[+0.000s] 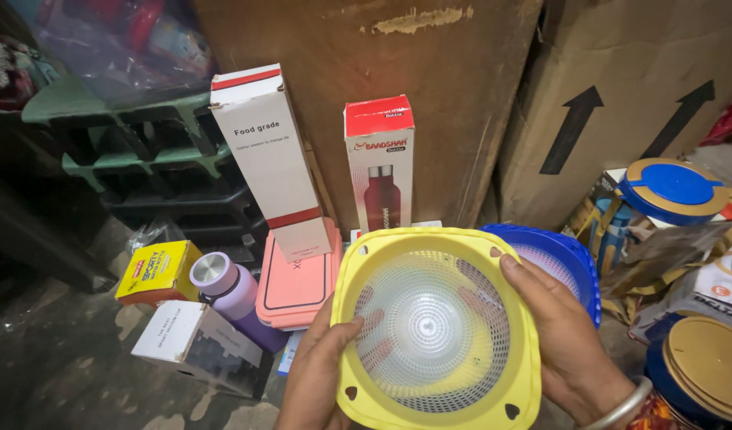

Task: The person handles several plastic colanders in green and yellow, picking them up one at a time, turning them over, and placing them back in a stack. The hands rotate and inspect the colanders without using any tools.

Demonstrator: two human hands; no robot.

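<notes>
left hand: fingers curled, gripping | right hand: fingers spread, gripping, bangle on wrist

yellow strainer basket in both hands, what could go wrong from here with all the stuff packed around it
1. The two tall bottle boxes, the white one leaning and the red-topped one upright, stand just behind the yellow strainer basket; pushing it forward could topple them.
2. The blue basket sits close behind the right hand, so it might get knocked.
3. The left hand grips only the rim, so the basket could slip.
</notes>
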